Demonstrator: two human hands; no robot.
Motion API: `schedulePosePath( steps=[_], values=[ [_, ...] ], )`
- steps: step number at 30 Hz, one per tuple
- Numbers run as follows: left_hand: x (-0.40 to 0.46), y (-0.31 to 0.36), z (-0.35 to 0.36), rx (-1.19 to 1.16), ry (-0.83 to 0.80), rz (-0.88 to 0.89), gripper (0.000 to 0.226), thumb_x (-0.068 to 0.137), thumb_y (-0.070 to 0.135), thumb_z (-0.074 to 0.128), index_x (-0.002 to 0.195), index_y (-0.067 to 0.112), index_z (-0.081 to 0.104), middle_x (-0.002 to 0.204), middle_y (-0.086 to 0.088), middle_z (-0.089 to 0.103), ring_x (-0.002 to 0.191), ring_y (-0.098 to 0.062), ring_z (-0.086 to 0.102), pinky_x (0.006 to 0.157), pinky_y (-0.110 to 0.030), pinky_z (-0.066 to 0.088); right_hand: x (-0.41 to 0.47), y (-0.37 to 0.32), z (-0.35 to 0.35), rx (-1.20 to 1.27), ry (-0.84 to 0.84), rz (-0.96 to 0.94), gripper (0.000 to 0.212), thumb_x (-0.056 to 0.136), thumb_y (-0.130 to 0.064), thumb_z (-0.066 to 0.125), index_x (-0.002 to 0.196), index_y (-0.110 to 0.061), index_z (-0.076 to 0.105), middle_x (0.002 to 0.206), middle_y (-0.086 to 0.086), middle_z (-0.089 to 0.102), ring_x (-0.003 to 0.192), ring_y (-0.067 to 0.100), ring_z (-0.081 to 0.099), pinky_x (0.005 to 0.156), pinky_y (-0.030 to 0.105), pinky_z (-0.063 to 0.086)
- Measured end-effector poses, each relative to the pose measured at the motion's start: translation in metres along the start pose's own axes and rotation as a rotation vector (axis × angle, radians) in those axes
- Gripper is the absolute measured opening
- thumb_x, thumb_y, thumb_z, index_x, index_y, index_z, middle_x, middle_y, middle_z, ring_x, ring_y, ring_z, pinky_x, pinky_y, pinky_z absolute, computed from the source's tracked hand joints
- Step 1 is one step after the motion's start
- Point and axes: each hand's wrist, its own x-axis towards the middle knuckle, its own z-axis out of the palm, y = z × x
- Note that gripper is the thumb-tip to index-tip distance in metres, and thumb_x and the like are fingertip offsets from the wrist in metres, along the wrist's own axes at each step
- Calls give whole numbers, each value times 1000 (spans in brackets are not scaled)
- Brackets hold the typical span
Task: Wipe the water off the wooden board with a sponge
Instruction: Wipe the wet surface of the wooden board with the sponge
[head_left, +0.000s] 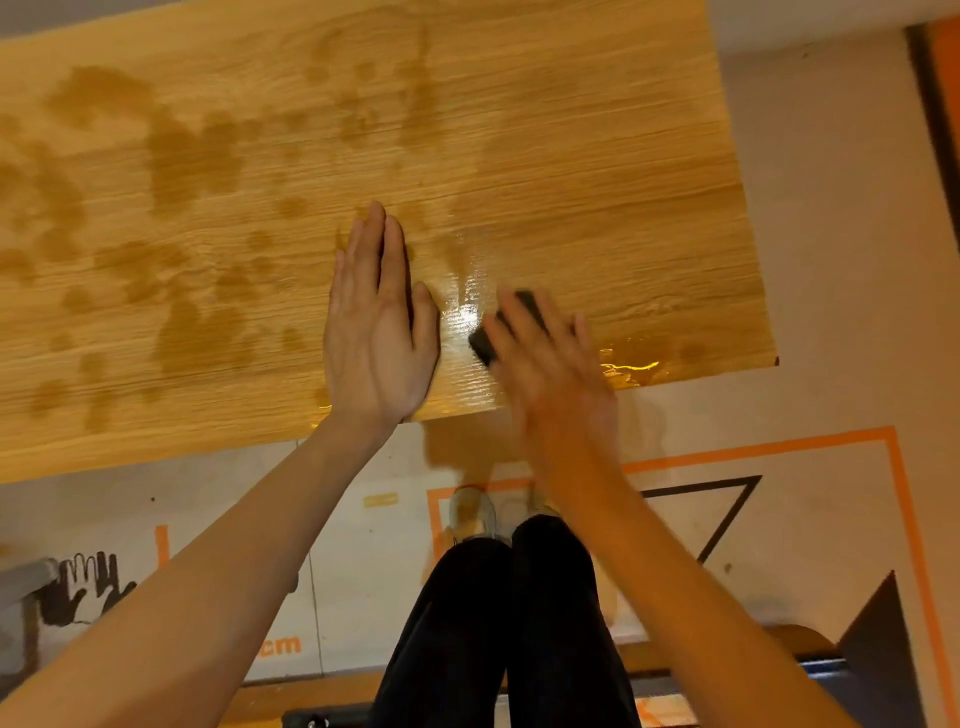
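Right hand (540, 358) clamped on dark sponge (485, 343), pressing it into the shiny puddle near the board's (597, 156) front-right edge, left hand (376, 322) flat and empty bracing beside it; mid-wipe, next pass likely needs the pooled corner.

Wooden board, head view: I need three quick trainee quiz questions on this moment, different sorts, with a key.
1. True or false: the left hand lies flat on the wooden board.
2. Which hand covers the dark sponge? A left, B right
3. Fill in: a glossy puddle sits at the board's near ____ corner.

Key: 1 true; 2 B, the right hand; 3 right.
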Motion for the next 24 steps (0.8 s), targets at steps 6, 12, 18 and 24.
schedulePosePath(
  steps=[6, 12, 18, 24],
  values=[
    [-4, -3, 2, -21, 29, 26, 55, 110, 26, 32, 158, 0, 26, 168, -15, 20, 157, -29, 14, 129, -37, 9, 39, 0, -3, 191, 123, 260, 43, 101, -23, 46, 143, -12, 46, 154, 5, 38, 146, 27, 25, 121, 47, 13],
    [-3, -2, 2, -34, 53, 38, 55, 108, 23, 34, 157, -2, 28, 167, -17, 23, 156, -32, 17, 129, -39, 10, -23, 6, -7, 169, 91, 59, 42, 97, -17, 55, 138, -12, 52, 149, 6, 44, 142, 28, 33, 120, 47, 19],
    [-3, -6, 5, -18, 66, 66, 56, 107, 22, 34, 156, -4, 28, 166, -19, 24, 155, -34, 19, 128, -37, 8, 29, 50, -19, 280, 158, 335, 42, 102, -20, 44, 143, -13, 45, 155, 5, 35, 147, 26, 23, 122, 47, 12],
    [-2, -7, 6, -12, 58, 66, 56, 108, 23, 32, 157, -3, 26, 167, -17, 22, 156, -32, 17, 129, -37, 7, -50, 39, -24, 279, 145, 225, 40, 100, -19, 47, 138, -7, 50, 150, 10, 42, 145, 25, 27, 122, 44, 14]
  ],
)
